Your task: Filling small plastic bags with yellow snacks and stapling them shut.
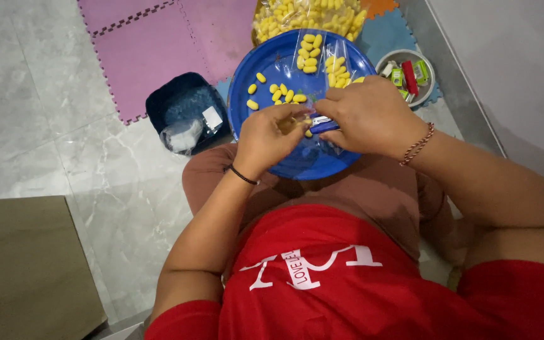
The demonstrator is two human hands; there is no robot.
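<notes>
My right hand [369, 116] is clenched round a small blue stapler [322, 124], its tip poking out toward my left. My left hand [266, 137] pinches a little clear bag [294, 123] of yellow pieces, fingers closed on its top, right against the stapler's mouth. Both hands meet over the blue plate [266, 66] resting on my lap. On the plate lie loose yellow pieces [278, 94] to the left, and two filled bags [322, 60] side by side at the far rim. Beyond the plate sits a big bag [306, 16] of the same yellow pieces. Right of it, a grey bowl [428, 85] holds small green and red packs. Left of the plate, a dark blue tub [184, 104] holds clear plastic, on the pink mat's [152, 44] edge.
</notes>
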